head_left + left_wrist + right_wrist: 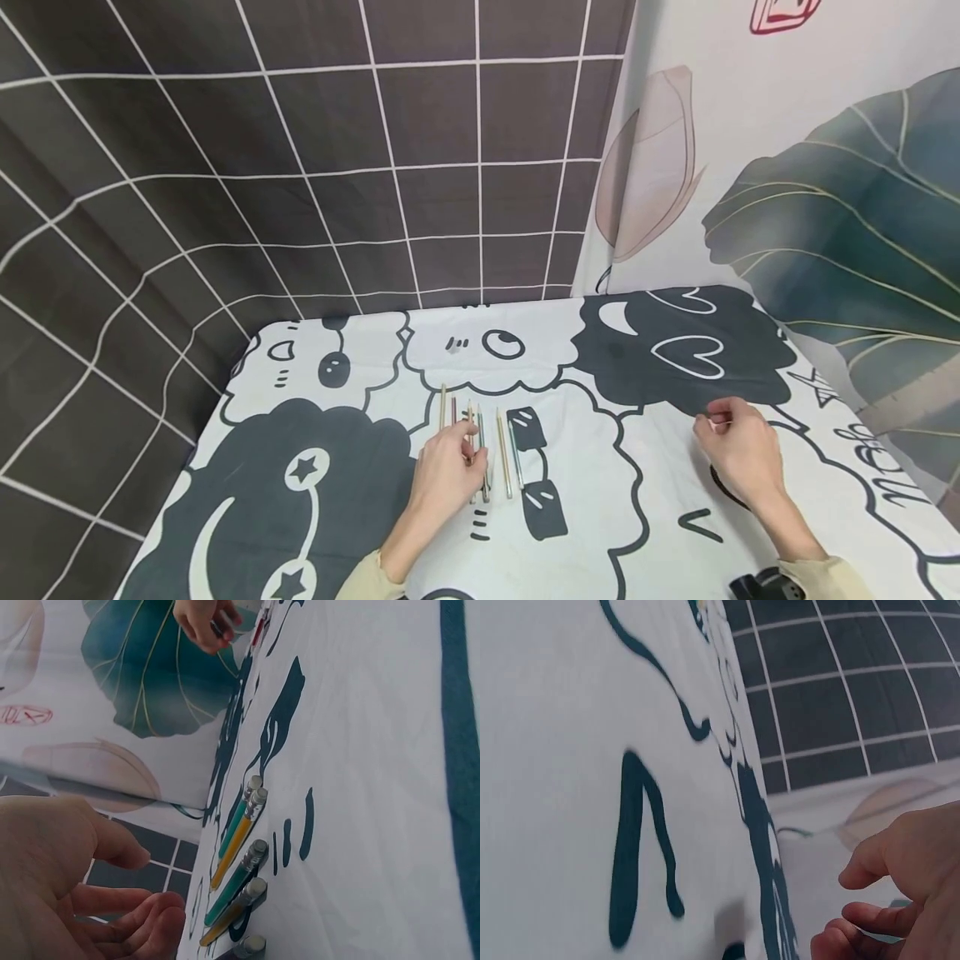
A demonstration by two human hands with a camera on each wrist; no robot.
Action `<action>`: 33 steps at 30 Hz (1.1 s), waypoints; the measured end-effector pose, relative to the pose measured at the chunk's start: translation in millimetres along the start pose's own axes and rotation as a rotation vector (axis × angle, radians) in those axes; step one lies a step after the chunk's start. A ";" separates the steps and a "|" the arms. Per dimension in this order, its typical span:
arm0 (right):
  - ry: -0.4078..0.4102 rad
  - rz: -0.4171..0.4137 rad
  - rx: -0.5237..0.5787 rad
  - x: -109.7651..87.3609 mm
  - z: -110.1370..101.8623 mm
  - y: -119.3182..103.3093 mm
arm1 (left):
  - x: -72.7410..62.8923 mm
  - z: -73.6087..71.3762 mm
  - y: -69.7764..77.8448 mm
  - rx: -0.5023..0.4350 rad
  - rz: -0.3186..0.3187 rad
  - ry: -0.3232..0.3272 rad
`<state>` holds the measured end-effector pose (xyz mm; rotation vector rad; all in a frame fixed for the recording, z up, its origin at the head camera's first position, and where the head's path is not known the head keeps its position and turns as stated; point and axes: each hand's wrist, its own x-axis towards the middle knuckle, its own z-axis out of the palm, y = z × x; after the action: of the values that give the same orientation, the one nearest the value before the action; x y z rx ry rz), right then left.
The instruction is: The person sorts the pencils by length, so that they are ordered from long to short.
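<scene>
Several pencils lie side by side on a black-and-white cartoon cloth [555,575]. My left hand [446,471] hovers at the left of the row, fingers loosely bent, and covers parts of some pencils. In the left wrist view a yellow pencil [238,841], a green pencil [232,889] and a gold-brown pencil [231,915] point their eraser ends toward the camera. Nothing shows between that hand's thumb and fingers. My right hand [742,450] is held over the cloth at the right, away from the pencils. Its fingers are relaxed and no object shows in them in the right wrist view.
A dark curtain with a white grid [420,167] hangs behind and to the left. At the right hangs a pale curtain with large leaf prints [862,217]. A black wrist device [768,585] sits by the right sleeve.
</scene>
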<state>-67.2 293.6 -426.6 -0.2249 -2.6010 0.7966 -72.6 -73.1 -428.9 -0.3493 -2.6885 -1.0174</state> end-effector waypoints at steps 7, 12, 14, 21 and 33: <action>0.011 0.128 -0.028 2.2 -7.2 22.6 | -1.6 -1.4 -1.9 -0.002 -0.010 -0.007; 0.017 0.186 -0.041 3.0 -11.3 32.7 | -1.9 -2.1 -2.3 -0.007 -0.006 -0.003; 0.014 0.204 -0.043 3.4 -13.0 35.9 | -1.7 -2.5 -2.3 -0.008 -0.004 -0.004; -0.022 0.253 -0.069 5.2 -15.0 40.3 | -0.3 -4.2 -1.8 -0.017 -0.016 -0.012; -0.090 0.259 -0.126 6.9 -14.0 49.7 | -1.2 -3.5 -1.2 -0.023 -0.023 -0.019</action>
<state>-65.8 343.4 -441.9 -0.5850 -2.7465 0.7419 -71.3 -76.5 -427.5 -0.3353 -2.7055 -1.0579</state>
